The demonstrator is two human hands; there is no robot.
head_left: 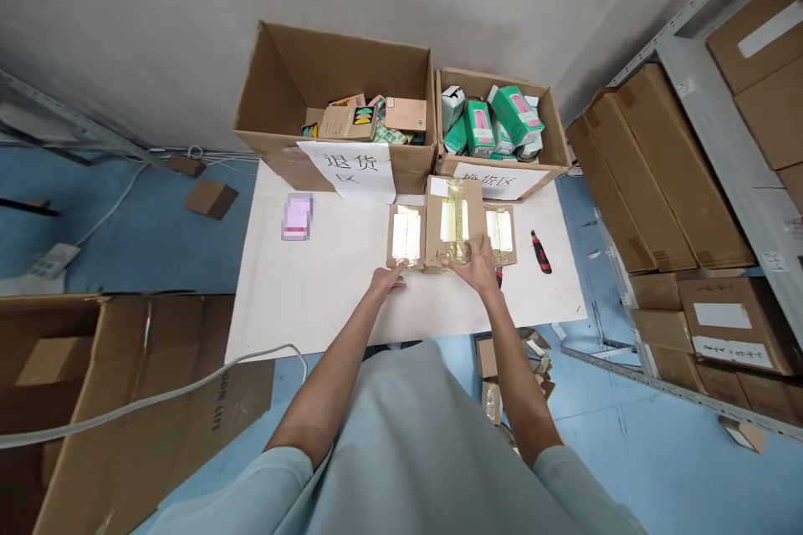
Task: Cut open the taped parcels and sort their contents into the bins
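Large taped carton (456, 221): lay just ahead of the right hand (478, 267), the nearer one, long axis pointing away; fingers part-spread at its near edge, hold uncertain. Left hand (389, 279): loosely open, fingertips at the small parcel (406, 236) ahead.

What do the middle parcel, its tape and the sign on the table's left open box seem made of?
Middle parcel: apparently cardboard, matte brown, with straight, boxy edges.
Tape: probably plastic film, glossy and yellowish, showing bright glints.
Sign: likely thin paper, matte white, hanging like a loose sheet with dark writing.
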